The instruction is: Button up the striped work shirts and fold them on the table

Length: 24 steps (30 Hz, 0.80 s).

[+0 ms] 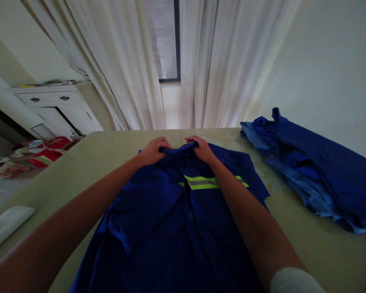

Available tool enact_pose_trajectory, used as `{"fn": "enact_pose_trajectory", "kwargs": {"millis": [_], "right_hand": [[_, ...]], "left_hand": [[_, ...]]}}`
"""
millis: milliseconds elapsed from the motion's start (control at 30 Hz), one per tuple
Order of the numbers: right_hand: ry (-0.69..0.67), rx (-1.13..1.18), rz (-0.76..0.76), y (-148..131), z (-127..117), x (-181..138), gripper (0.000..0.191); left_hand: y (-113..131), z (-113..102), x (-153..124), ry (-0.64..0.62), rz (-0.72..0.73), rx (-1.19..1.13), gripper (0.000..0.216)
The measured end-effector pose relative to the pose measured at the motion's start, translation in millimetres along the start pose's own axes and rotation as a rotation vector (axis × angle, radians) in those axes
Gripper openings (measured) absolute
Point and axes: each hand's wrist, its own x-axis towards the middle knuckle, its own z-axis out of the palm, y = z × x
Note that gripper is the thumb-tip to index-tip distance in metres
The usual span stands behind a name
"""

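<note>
A dark blue work shirt (pixel 171 219) lies spread on the table, collar end away from me, with a yellow and silver reflective stripe (pixel 203 182) across the chest. A row of buttons runs down its front. My left hand (pixel 156 150) is closed on the left part of the collar, thumb and fingers pinching the cloth. On the other side of the neck opening, my right hand (pixel 202 149) grips the collar, with some fingertips reaching past its edge. The shirt's lower part runs out of view toward me.
Folded blue garments (pixel 308 162) lie on the table (pixel 118 142) at the right, by the wall. A white object with a label (pixel 9 226) rests at the left edge. Beyond are curtains (pixel 118 61), a white cabinet (pixel 57 106) and red bags (pixel 53 148).
</note>
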Motion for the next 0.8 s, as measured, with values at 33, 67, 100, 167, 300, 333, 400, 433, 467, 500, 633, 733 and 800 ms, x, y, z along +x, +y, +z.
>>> {"fn": "enact_pose_trajectory", "kwargs": {"millis": [33, 67, 100, 167, 300, 333, 400, 433, 467, 500, 633, 733, 800], "right_hand": [[-0.057, 0.051, -0.038, -3, -10, 3, 0.053], [-0.098, 0.083, -0.053, -8, -20, 6, 0.046], [-0.105, 0.092, -0.051, -14, -28, 9, 0.043], [-0.035, 0.036, -0.048, -30, -34, 11, 0.041], [-0.102, -0.27, -0.079, -56, -1, -1, 0.046], [-0.168, -0.343, -0.057, -58, 13, -7, 0.055], [-0.295, -0.439, 0.014, -57, 38, -19, 0.068], [-0.337, -0.468, 0.043, -54, 47, -25, 0.071], [-0.362, -0.488, 0.064, -52, 54, -29, 0.073], [-0.366, -0.501, 0.073, -50, 59, -32, 0.074], [-0.293, -0.516, 0.115, -49, 65, -39, 0.075], [-0.209, -0.51, 0.178, -53, 69, -40, 0.073], [-0.131, -0.494, 0.195, -56, 73, -40, 0.071]], "left_hand": [[5, -1, -9, -0.045, 0.071, 0.087, 0.023], [9, 0, -17, -0.099, 0.125, 0.157, 0.027], [11, 2, -25, -0.165, 0.164, 0.213, 0.034], [13, 8, -38, -0.291, 0.204, 0.29, 0.049], [13, 11, -47, -0.285, 0.114, 0.381, 0.046], [13, 10, -48, -0.223, 0.067, 0.417, 0.043], [9, 9, -53, -0.079, -0.041, 0.52, 0.043], [4, 9, -56, -0.024, -0.106, 0.574, 0.046], [-3, 11, -60, 0.001, -0.179, 0.615, 0.051], [-12, 13, -65, -0.003, -0.254, 0.636, 0.056], [-52, 24, -74, -0.096, -0.464, 0.578, 0.065], [-68, 25, -67, -0.051, -0.444, 0.533, 0.061], [-70, 22, -61, 0.018, -0.368, 0.519, 0.053]]}}
